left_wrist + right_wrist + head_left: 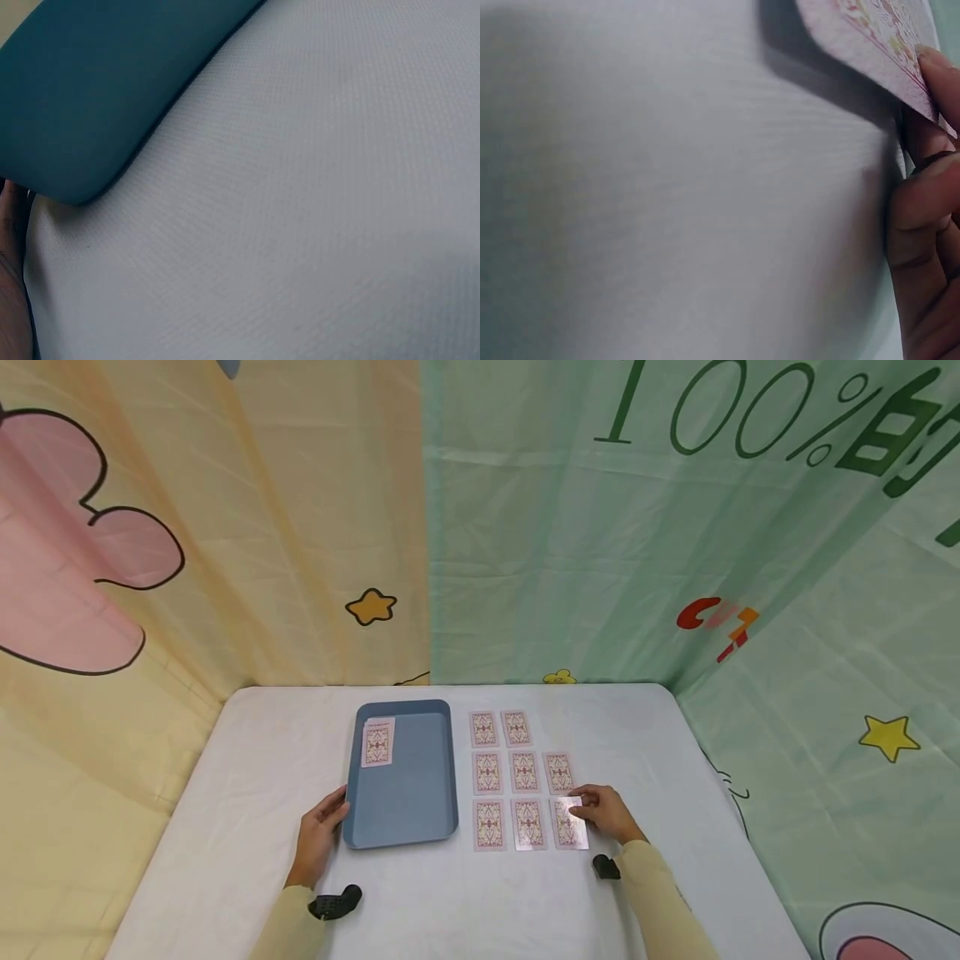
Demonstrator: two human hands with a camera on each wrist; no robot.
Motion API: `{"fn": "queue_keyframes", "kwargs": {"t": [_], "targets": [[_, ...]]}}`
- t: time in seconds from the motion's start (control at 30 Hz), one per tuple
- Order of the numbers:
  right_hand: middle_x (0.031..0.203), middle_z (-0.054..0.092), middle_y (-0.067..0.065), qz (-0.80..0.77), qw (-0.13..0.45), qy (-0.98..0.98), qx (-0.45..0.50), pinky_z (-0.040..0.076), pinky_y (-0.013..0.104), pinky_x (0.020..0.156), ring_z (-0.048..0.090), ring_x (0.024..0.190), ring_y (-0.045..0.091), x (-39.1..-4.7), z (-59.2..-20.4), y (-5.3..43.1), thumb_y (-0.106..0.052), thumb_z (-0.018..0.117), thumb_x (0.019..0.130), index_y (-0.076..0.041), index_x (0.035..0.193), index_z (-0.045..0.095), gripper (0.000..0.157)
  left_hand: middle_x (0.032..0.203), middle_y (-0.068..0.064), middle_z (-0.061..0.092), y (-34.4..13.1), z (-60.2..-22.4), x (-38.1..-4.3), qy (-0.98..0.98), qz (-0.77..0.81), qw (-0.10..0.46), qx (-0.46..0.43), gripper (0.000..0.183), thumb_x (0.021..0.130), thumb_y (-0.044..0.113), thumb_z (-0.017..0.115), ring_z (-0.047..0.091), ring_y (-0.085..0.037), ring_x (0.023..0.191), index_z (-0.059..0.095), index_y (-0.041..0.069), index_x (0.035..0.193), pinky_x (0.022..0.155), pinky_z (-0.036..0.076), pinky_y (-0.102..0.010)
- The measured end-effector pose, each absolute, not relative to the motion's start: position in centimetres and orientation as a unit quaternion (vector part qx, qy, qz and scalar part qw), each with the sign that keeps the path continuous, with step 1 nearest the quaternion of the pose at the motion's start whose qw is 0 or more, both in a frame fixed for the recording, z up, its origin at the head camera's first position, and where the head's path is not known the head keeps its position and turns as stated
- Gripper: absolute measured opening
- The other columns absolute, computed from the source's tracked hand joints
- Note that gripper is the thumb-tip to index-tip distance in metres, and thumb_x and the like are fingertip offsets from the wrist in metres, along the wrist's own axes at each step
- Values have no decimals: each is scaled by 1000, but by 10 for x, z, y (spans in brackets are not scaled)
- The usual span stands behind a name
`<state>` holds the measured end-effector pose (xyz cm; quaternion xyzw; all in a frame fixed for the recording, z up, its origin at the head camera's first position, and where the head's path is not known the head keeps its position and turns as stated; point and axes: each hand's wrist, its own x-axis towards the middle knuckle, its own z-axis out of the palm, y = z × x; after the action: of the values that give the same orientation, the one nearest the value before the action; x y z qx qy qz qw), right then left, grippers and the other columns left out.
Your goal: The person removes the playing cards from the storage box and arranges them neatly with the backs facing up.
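Curtain lettering (834, 424) cropped, right fingers (591, 793) partly hiding card (567, 828)

Pale yellow-beige fabric shows on the left sleeve (288, 928) and right sleeve (663, 902), low in the frame, above a bare left hand (317, 837) and bare right hand (607, 814). A curved black left wrist piece (335, 902) and stubby black right wrist piece (606, 867) jut inward.

Right hand (609, 814) in pinch grip

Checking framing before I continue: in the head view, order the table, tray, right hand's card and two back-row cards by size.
White table
Blue tray
Pinched card in the right hand
Left back-row card, right back-row card: too alike to rank
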<state>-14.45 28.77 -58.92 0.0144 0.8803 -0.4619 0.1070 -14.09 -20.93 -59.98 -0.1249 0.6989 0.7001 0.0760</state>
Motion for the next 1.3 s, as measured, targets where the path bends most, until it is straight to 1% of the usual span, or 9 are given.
{"fn": "queue_keyframes", "kwargs": {"t": [0.17, 0.3, 0.47, 0.57, 0.7, 0.8, 1.0, 1.13, 1.3], "targets": [[74, 58, 2, -440, 82, 894, 25, 43, 25, 57, 47, 60, 12, -141, -588, 285, -8, 79, 77, 0, 102, 70, 27, 150, -18, 37, -209, -598, -140, 698, 699, 81, -131, 48, 101, 7, 47, 37, -23, 134, 36, -3, 146, 88, 37, -3], [71, 58, -1, -414, 61, 908, 27, 43, 26, 60, 49, 64, 13, -139, -590, 283, -9, 81, 75, 1, 100, 69, 29, 150, -19, 37, -209, -599, -139, 702, 695, 82, -133, 47, 101, 6, 47, 37, -24, 134, 36, -3, 146, 87, 37, -3], [66, 54, -1, -396, 27, 917, 42, 39, 23, 57, 46, 60, 12, -137, -592, 282, -11, 84, 72, 1, 99, 69, 33, 150, -19, 37, -211, -600, -138, 704, 694, 82, -130, 48, 101, 8, 47, 37, -24, 134, 35, -3, 146, 87, 36, -2], [66, 52, 0, -406, 14, 912, 57, 37, 22, 55, 44, 59, 11, -136, -592, 281, -12, 84, 73, 1, 99, 69, 33, 150, -20, 38, -211, -601, -138, 708, 689, 78, -130, 47, 101, 9, 48, 40, -21, 131, 37, -3, 145, 86, 37, -2], [66, 52, 1, -420, 2, 905, 62, 36, 21, 55, 43, 59, 11, -138, -591, 277, -12, 82, 76, 1, 99, 69, 29, 149, -20, 38, -211, -601, -138, 712, 686, 72, -128, 46, 101, 10, 49, 44, -11, 124, 38, -3, 144, 86, 38, -3], [66, 52, 1, -433, -2, 900, 54, 36, 21, 54, 43, 58, 11, -141, -590, 270, -11, 80, 77, 0, 98, 70, 26, 149, -21, 38, -211, -601, -138, 712, 687, 72, -125, 47, 101, 11, 49, 45, -6, 121, 38, -3, 144, 86, 38, -3], [69, 54, 1, -464, 2, 886, 27, 39, 23, 53, 44, 58, 11, -154, -590, 247, -13, 76, 83, -3, 96, 70, 18, 149, -19, 39, -211, -603, -139, 711, 688, 74, -125, 46, 101, 11, 49, 45, -5, 121, 39, -2, 144, 87, 38, -3], [70, 55, 1, -468, 12, 884, 0, 41, 23, 54, 46, 58, 11, -164, -584, 224, -11, 74, 84, -4, 97, 70, 15, 148, -22, 38, -212, -604, -140, 715, 685, 70, -122, 47, 101, 11, 49, 45, -9, 123, 38, -5, 144, 86, 38, -3], [71, 56, -1, -469, 17, 882, -32, 41, 23, 55, 47, 60, 11, -181, -576, 197, -11, 74, 84, -3, 97, 71, 16, 149, -20, 38, -212, -603, -143, 715, 685, 75, -119, 47, 101, 11, 49, 41, -20, 131, 38, -3, 145, 87, 37, -3]]}}
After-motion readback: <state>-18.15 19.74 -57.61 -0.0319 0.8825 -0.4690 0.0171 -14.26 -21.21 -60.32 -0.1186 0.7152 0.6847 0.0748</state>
